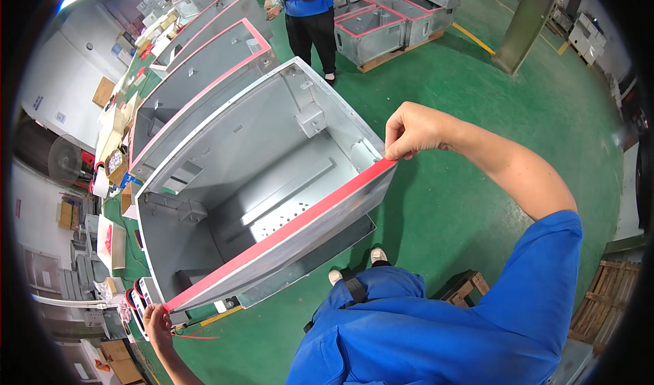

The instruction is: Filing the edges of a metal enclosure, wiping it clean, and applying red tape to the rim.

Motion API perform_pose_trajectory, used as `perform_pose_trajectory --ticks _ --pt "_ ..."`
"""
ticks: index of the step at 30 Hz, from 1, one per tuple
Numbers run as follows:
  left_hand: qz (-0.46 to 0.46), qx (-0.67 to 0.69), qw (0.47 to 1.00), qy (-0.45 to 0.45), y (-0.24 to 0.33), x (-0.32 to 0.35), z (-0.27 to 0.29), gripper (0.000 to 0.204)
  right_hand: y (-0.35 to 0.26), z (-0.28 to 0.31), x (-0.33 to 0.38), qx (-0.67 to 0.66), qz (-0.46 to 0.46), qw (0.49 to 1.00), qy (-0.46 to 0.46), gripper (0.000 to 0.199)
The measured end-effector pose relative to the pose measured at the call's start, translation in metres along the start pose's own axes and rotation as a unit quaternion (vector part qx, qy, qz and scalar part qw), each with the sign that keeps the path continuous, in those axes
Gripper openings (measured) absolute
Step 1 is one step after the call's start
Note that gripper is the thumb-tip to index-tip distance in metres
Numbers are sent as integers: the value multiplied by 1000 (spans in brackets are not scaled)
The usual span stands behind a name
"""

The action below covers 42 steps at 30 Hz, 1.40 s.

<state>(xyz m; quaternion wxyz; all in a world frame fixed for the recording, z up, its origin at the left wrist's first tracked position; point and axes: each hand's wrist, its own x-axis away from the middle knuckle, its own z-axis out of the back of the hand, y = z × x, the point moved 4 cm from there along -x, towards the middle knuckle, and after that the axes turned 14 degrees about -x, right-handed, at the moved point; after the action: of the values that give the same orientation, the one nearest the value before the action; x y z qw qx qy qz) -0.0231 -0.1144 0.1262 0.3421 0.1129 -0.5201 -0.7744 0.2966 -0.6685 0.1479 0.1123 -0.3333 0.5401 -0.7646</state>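
Note:
A large open grey metal cabinet box (272, 146) lies in front of me, its open side up. A red strip (289, 229) runs along its near rim from corner to corner. My left hand (157, 327) pinches the strip's end at the near left corner, with a thin loose red tail hanging close by. At the right corner, my right hand (417, 131) has its thumb and fingers closed on the strip's other end. Inside the box are small brackets, a raised rib and a panel with several round holes.
Behind stands another cabinet box (197, 78) with red strips on its rim. Beyond it, a co-worker in blue (310, 7) rests a hand on a further box. Stacked grey boxes (371, 41) sit on pallets near a column (531, 27). A wooden crate (470, 286) is by my legs.

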Motion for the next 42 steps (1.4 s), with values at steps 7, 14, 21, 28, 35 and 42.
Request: perform_pose_trajectory --ticks 7,14,21,28,35,42 --pt "3 -4 1000 -3 -5 -3 4 9 -3 -1 1 12 -5 1000 8 8" --pt "6 8 1000 17 -5 -2 4 9 -2 -1 1 6 0 1000 9 8" --pt "3 -1 1000 -1 -2 -2 2 9 0 -2 3 21 25 999 14 9" --pt "-8 3 1000 -5 -2 -2 2 9 2 1 9 47 56 995 73 18" --pt "0 4 1000 0 -7 -4 3 8 32 1 19 -192 -1 980 44 17" --pt "-12 -3 1000 -20 -4 -1 2 6 41 -8 19 -219 -22 971 95 22"
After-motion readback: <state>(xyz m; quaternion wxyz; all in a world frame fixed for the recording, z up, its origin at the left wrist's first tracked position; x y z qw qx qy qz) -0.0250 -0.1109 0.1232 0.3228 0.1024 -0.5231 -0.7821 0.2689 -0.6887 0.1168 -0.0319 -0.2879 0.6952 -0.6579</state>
